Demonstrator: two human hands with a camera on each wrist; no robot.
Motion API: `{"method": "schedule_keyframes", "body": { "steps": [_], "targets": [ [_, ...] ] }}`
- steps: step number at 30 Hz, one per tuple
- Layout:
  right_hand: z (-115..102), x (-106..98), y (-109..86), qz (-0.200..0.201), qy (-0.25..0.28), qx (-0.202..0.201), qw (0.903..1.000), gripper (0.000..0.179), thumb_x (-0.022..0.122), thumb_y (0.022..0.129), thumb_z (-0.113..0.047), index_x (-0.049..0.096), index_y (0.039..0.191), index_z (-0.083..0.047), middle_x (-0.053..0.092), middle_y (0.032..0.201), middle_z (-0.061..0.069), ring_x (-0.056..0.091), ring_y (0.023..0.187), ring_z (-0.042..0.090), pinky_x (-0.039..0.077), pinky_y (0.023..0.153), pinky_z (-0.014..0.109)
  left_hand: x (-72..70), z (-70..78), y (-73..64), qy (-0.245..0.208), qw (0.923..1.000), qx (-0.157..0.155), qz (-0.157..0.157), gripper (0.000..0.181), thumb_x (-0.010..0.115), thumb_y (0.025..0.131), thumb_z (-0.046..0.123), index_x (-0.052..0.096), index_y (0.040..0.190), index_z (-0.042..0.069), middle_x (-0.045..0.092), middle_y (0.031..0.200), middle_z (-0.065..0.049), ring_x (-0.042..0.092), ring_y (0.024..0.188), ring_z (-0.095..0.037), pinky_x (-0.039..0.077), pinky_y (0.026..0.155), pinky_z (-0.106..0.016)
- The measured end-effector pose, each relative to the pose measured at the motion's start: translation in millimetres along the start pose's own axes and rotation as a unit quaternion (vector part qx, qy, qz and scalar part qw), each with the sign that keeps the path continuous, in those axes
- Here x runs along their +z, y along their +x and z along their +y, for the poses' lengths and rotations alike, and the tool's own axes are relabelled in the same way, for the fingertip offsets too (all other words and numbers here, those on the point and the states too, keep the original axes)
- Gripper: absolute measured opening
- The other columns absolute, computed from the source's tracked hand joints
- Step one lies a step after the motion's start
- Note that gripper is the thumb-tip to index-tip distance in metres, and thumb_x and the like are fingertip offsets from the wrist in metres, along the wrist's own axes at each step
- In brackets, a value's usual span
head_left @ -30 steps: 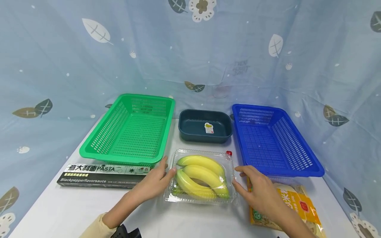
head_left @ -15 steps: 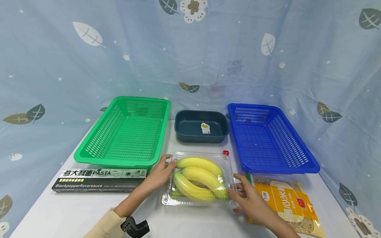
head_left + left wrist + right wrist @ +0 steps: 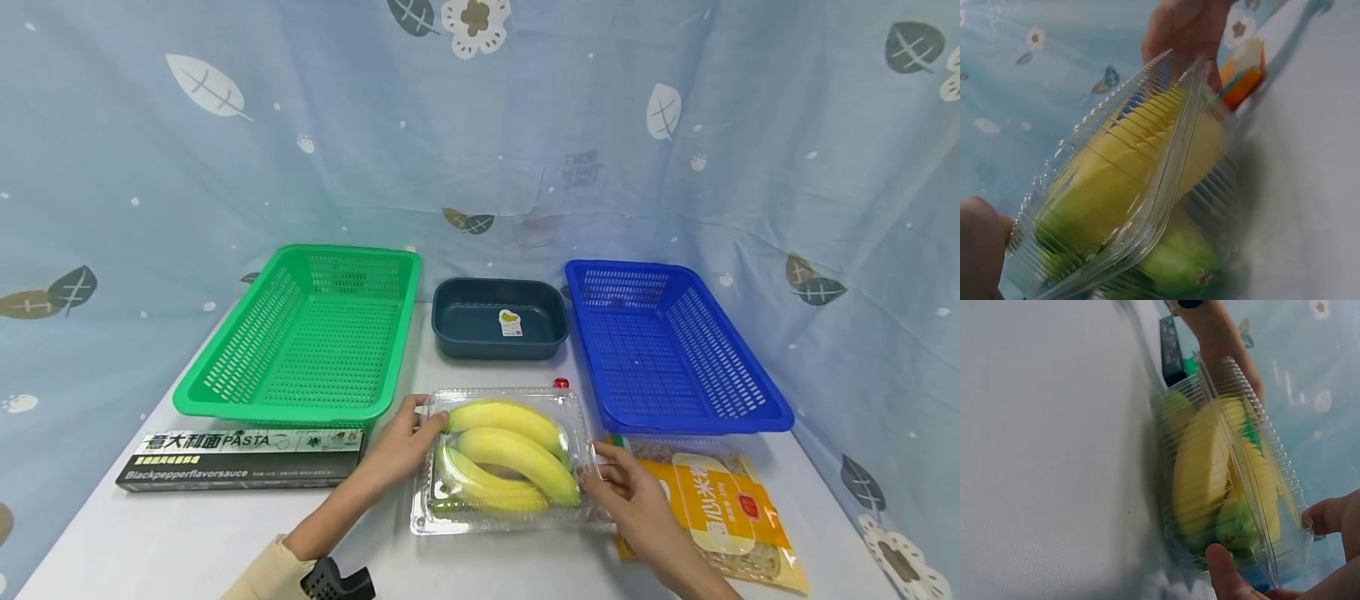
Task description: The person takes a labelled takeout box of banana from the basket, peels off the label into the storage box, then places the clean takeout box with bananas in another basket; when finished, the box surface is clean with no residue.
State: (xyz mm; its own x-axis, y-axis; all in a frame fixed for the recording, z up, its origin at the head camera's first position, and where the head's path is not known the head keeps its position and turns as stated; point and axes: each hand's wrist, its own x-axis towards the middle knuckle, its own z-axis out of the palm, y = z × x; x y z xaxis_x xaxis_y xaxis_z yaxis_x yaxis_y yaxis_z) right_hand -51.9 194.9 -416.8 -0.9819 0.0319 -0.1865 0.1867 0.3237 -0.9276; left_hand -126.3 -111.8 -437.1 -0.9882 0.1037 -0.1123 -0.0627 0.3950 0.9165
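Observation:
A clear plastic clamshell container [image 3: 501, 521] full of yellow-green bananas [image 3: 517, 454] is at the front middle of the table. My left hand [image 3: 405, 442] grips its left edge, thumb over the rim. On the right side, my right hand [image 3: 630, 492] holds the edge between thumb and curled fingers. Both wrist views show the ribbed container [image 3: 1116, 187] from its sides, with the lid over the fruit. In the right wrist view, my right thumb [image 3: 1224, 569] lies against the container's wall.
A green basket [image 3: 333, 350] stands back left and a blue basket [image 3: 660, 350] back right. Between them sits a dark teal bin [image 3: 498, 346] with a banana sticker. A black pasta box [image 3: 247, 462] lies left, an orange noodle bag [image 3: 716, 508] right. Something small and red [image 3: 561, 383] is behind the container.
My right hand has closed in on the container's right edge and now holds it. My left hand has taken a firmer hold at the left. The head view has shifted slightly right.

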Motion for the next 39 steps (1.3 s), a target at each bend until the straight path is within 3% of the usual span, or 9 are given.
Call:
{"method": "schedule_keyframes", "body": {
  "steps": [4, 9, 13, 18, 21, 29, 35, 39],
  "targets": [
    [-4.2, -2.6, -3.5, 0.000, 0.006, 0.018, 0.9998, 0.055, 0.068, 0.096, -0.023, 0.047, 0.145, -0.007, 0.068, 0.110, 0.011, 0.064, 0.098, 0.024, 0.053, 0.083, 0.033, -0.6, 3.7, -5.1, -0.043, 0.9989, -0.019, -0.010, 0.048, 0.062, 0.097, 0.035, 0.049, 0.133, 0.005, 0.063, 0.107, -0.014, 0.060, 0.079, -0.022, 0.052, 0.063, -0.033],
    [-8.2, -9.1, -8.4, 0.006, 0.012, 0.026, 0.9996, 0.053, 0.067, 0.096, -0.021, 0.048, 0.144, -0.007, 0.067, 0.117, 0.014, 0.063, 0.098, 0.025, 0.053, 0.080, 0.032, -1.6, 9.5, -15.1, -0.113, 0.9913, -0.045, -0.050, 0.038, 0.063, 0.096, 0.032, 0.054, 0.121, 0.006, 0.057, 0.104, -0.011, 0.051, 0.073, -0.018, 0.049, 0.056, -0.029],
    [-10.5, -14.3, -11.5, 0.012, 0.001, 0.026, 0.9996, 0.052, 0.068, 0.096, -0.020, 0.050, 0.143, -0.007, 0.067, 0.120, 0.014, 0.063, 0.098, 0.023, 0.053, 0.079, 0.030, -4.0, 12.0, -21.3, -0.133, 0.9864, -0.051, -0.081, 0.042, 0.063, 0.095, 0.034, 0.053, 0.126, 0.006, 0.057, 0.109, -0.012, 0.055, 0.082, -0.020, 0.051, 0.059, -0.031],
    [-13.7, -18.2, -13.5, 0.011, -0.005, 0.021, 0.9997, 0.050, 0.069, 0.095, -0.017, 0.052, 0.140, -0.004, 0.068, 0.118, 0.013, 0.062, 0.099, 0.024, 0.054, 0.079, 0.030, -9.3, 13.4, -25.9, -0.172, 0.9771, -0.057, -0.111, 0.063, 0.065, 0.092, 0.033, 0.043, 0.143, 0.004, 0.056, 0.124, -0.017, 0.061, 0.095, -0.025, 0.058, 0.066, -0.042],
    [-15.0, -19.6, -13.8, 0.011, -0.016, 0.018, 0.9997, 0.049, 0.070, 0.094, -0.017, 0.054, 0.139, -0.006, 0.065, 0.123, 0.013, 0.059, 0.105, 0.025, 0.053, 0.081, 0.031, -12.0, 13.2, -28.2, -0.187, 0.9731, -0.057, -0.122, 0.062, 0.065, 0.091, 0.031, 0.043, 0.142, 0.004, 0.056, 0.123, -0.017, 0.061, 0.097, -0.025, 0.059, 0.068, -0.045],
    [-16.9, -21.8, -13.8, -0.006, -0.031, -0.012, 0.9994, 0.048, 0.070, 0.095, -0.021, 0.056, 0.140, -0.010, 0.054, 0.142, 0.014, 0.052, 0.122, 0.030, 0.047, 0.097, 0.042, -20.1, 8.4, -37.8, -0.210, 0.9663, -0.057, -0.138, 0.062, 0.065, 0.093, 0.031, 0.041, 0.146, 0.008, 0.048, 0.135, -0.020, 0.062, 0.098, -0.026, 0.058, 0.071, -0.046],
    [-25.2, -21.8, -15.1, -0.020, -0.009, -0.039, 0.9990, 0.045, 0.069, 0.096, -0.020, 0.056, 0.138, -0.011, 0.060, 0.133, 0.014, 0.056, 0.116, 0.029, 0.053, 0.085, 0.031, -28.0, 13.3, -48.8, -0.229, 0.9620, -0.051, -0.139, 0.074, 0.066, 0.094, 0.032, 0.030, 0.155, 0.009, 0.045, 0.140, -0.025, 0.063, 0.106, -0.029, 0.059, 0.077, -0.048],
    [-34.2, -22.1, -14.0, -0.027, -0.016, -0.033, 0.9989, 0.047, 0.069, 0.096, -0.026, 0.056, 0.140, -0.014, 0.059, 0.135, 0.011, 0.056, 0.119, 0.029, 0.054, 0.086, 0.030, -35.3, 18.6, -54.8, -0.235, 0.9611, -0.039, -0.139, 0.068, 0.066, 0.095, 0.030, 0.034, 0.152, 0.009, 0.051, 0.132, -0.022, 0.062, 0.108, -0.029, 0.059, 0.078, -0.049]
  ]
}}
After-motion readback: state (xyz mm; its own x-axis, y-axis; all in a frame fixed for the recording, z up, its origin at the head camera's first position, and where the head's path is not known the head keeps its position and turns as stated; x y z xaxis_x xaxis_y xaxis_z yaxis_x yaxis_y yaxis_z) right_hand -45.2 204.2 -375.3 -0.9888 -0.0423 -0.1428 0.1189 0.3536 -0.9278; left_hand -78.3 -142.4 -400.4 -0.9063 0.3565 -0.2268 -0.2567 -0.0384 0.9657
